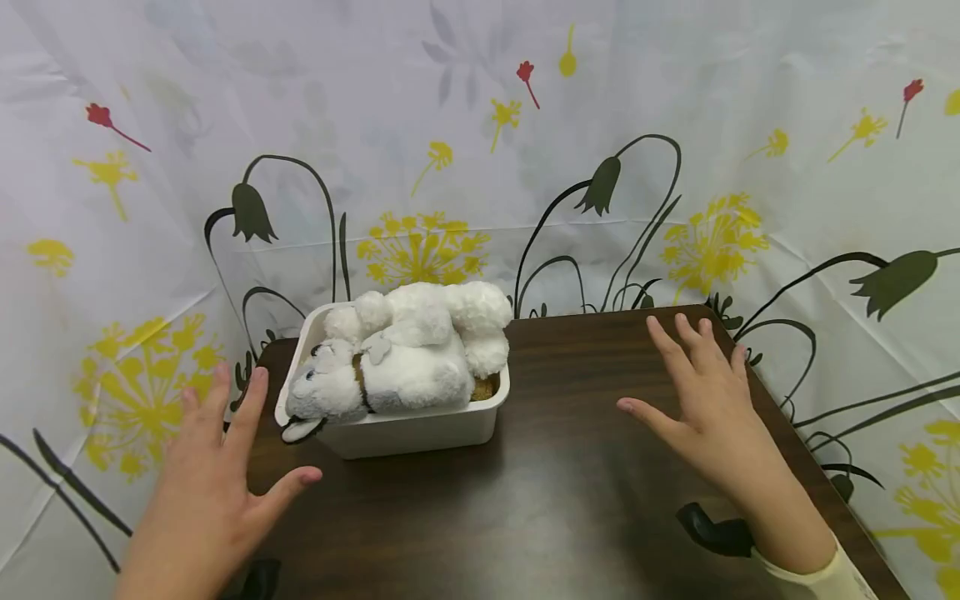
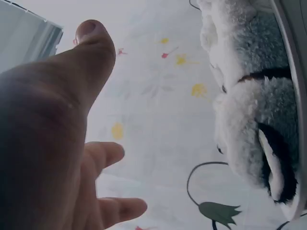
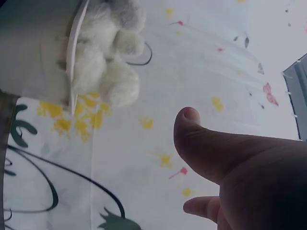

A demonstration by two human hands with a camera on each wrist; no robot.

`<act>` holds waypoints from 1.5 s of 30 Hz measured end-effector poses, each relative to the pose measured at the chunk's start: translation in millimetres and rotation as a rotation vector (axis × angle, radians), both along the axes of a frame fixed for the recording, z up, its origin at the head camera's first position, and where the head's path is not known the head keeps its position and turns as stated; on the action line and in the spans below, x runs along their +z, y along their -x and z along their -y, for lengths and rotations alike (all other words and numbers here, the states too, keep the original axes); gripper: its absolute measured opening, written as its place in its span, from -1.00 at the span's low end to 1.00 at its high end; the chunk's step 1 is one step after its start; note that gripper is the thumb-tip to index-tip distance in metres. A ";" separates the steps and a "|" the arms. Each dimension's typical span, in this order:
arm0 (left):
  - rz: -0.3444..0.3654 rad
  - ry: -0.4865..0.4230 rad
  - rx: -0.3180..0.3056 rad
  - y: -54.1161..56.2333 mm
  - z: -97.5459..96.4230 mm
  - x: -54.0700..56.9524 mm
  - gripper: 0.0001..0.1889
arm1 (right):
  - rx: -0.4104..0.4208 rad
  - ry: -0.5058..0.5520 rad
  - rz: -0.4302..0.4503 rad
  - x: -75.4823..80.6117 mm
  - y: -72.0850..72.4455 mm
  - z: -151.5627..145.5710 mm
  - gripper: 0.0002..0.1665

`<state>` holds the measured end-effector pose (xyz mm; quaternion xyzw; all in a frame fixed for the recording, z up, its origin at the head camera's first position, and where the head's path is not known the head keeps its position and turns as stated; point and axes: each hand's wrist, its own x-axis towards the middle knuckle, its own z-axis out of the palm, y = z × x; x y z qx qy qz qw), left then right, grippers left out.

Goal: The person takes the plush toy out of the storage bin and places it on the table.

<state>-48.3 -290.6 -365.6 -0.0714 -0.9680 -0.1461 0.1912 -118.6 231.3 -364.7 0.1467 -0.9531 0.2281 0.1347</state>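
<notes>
Plush dog [image 1: 412,375] sits in white bin [image 1: 420,436]: grey-and-white, shaggy pile, pale muzzle, dark-edged ear, dark brown collar [image 1: 360,383], small grey tag [image 1: 377,346] by the collar. Fills most of the bin's near side and bulges above the rim. White fluffy lumps [image 1: 483,308] run along the bin's far side and over its right end; can't tell if they're a second toy or more of the same pile. Brown fuzzy patch [image 1: 484,387] shows inside the bin's right end, mostly buried, identity unclear.

Orientation: dog's long axis runs with the bin's, left to right. Head points to the bin's left end, ear hanging over the near left corner. Bin is upright, roughly parallel to the far edge of the dark wood surface [image 1: 570,467].

Hands: left hand [image 1: 206,475] near the bin's left end, fingers spread, thumb out toward the bin. Right hand [image 1: 708,408] well right of the bin, above the surface, fingers splayed too. Both apart from bin and plush.

Count: 1 bin, 1 clear dog, 1 brown patch, 2 hands, 1 cream sleeve [image 1: 825,575] on the right arm. Floral curtain [image 1: 465,108] behind the bin: 3 red flowers, 3 big green bells in head view.
</notes>
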 end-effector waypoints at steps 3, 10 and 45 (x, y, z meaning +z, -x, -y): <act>-0.039 -0.047 0.004 4.6 3.0 -7.3 0.31 | 0.025 0.032 0.003 3.1 0.8 9.9 0.30; 0.001 -0.099 0.046 11.5 8.8 -25.1 0.36 | 0.094 0.104 0.002 9.5 5.7 28.9 0.25; 0.332 -0.422 -0.106 86.3 56.6 -107.4 0.27 | 0.561 0.010 0.254 47.7 77.9 188.7 0.40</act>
